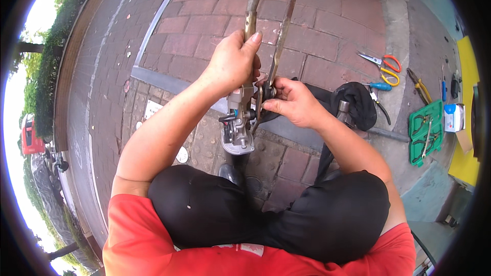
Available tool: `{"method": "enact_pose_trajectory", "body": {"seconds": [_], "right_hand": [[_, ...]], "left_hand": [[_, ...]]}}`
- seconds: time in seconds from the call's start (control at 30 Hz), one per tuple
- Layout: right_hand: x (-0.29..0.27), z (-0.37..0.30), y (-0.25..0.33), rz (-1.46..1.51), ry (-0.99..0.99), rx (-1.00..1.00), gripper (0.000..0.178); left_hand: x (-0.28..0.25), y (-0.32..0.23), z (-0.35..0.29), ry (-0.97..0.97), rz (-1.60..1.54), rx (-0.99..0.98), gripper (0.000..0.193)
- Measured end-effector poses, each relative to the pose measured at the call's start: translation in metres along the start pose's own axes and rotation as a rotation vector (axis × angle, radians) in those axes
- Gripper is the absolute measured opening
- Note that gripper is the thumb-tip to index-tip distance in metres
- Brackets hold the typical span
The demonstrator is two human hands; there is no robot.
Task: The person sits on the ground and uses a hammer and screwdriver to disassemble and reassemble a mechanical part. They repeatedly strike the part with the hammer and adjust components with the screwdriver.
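Note:
My left hand [231,61] is wrapped round the tube of a long metal shaft assembly [250,24], which looks like a steering column. Its lower end carries a grey cast housing [238,132] with small fittings and a round plate, between my knees. My right hand [296,103] is closed, thumb and fingers pinching a dark round fitting [268,91] beside the tube. From that fitting a long, worn flat metal bar [284,31] runs up and away, next to the shaft. The fingertips partly hide the fitting.
Orange-and-yellow-handled scissors [381,66], a blue-handled screwdriver [379,86], yellow-handled pliers [420,88] and a green tool case [426,133] lie to the right. A black cloth [358,105] and a hammer-like metal head [343,107] are nearer. Red brick paving [204,23] spreads ahead.

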State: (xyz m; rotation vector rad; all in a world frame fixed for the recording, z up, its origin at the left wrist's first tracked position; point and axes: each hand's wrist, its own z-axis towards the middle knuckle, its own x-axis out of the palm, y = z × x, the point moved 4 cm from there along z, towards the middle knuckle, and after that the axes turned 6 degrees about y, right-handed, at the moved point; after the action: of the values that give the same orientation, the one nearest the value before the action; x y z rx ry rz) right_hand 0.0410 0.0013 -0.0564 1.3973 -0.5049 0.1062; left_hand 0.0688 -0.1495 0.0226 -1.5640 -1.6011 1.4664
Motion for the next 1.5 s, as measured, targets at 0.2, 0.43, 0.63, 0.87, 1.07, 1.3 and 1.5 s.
{"method": "enact_pose_trajectory", "body": {"seconds": [0.2,0.43,0.63,0.87,1.07,1.3,1.5], "right_hand": [[-0.033,0.002,0.053,-0.194,-0.258,-0.128,0.044],[-0.026,0.004,0.057,-0.126,-0.276,-0.05,0.024],[-0.044,-0.003,0.052,-0.145,-0.284,-0.026,0.026],[-0.049,-0.01,0.051,-0.126,-0.274,-0.055,0.028],[-0.055,-0.015,0.056,-0.047,-0.265,-0.087,0.027],[-0.079,-0.031,0.071,-0.128,-0.514,0.042,0.033],[-0.094,-0.062,0.096,-0.346,-0.562,-0.076,0.03]], "left_hand": [[0.009,0.003,-0.002,0.019,0.046,-0.004,0.032],[0.021,0.005,-0.001,0.008,0.043,0.006,0.035],[0.028,0.018,-0.007,0.22,-0.359,0.078,0.04],[0.064,0.012,-0.03,0.43,-0.426,0.285,0.043],[0.058,-0.003,-0.024,0.37,-0.455,0.232,0.038],[0.06,0.01,-0.006,0.185,0.226,0.188,0.044],[0.063,0.029,-0.005,0.202,0.594,0.15,0.04]]}}
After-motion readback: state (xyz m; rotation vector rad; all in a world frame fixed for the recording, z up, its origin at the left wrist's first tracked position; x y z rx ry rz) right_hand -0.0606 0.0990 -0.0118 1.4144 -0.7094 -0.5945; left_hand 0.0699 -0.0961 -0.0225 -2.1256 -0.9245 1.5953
